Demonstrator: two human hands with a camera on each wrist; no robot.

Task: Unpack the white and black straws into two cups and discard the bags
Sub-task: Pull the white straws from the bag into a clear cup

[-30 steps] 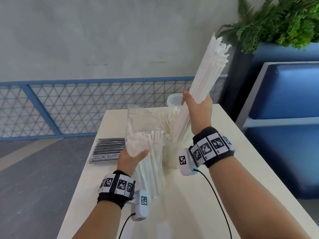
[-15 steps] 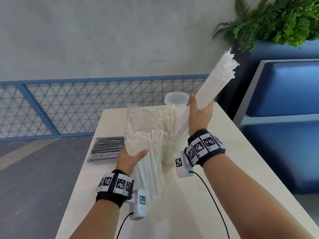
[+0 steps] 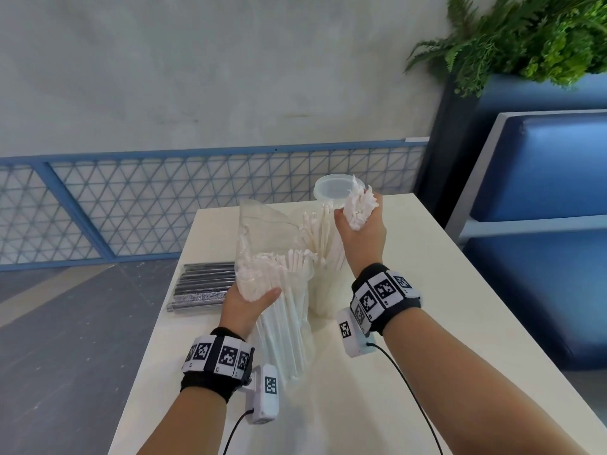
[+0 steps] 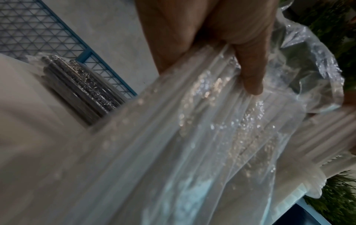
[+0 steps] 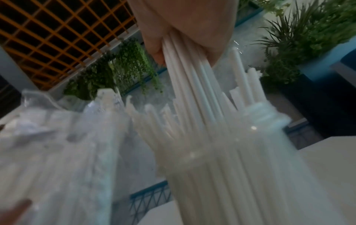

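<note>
My left hand [image 3: 253,298] [image 4: 248,76] grips a clear plastic bag [image 3: 262,231] [image 4: 212,144] of white straws [image 3: 285,310], held upright on the table [image 3: 427,323]. My right hand [image 3: 359,224] [image 5: 185,45] grips a bunch of white straws [image 3: 359,205] [image 5: 192,85] near their tops. Their lower ends stand in a clear cup [image 3: 320,293] [image 5: 231,159] with other white straws. A sealed bag of black straws [image 3: 203,287] [image 4: 82,88] lies flat at the table's left edge. A second clear cup [image 3: 331,188], empty, stands at the far edge, just beyond my right hand.
A blue mesh railing [image 3: 131,205] runs behind the table. Blue bench seating [image 3: 542,224] stands to the right, with a green plant [image 3: 525,37] above it. The table's left edge drops to a grey floor [image 3: 65,339].
My right hand has lowered the bunch of white straws from high and tilted down into the cup, sliding up to grip near their tops. The left hand and bag have stayed put.
</note>
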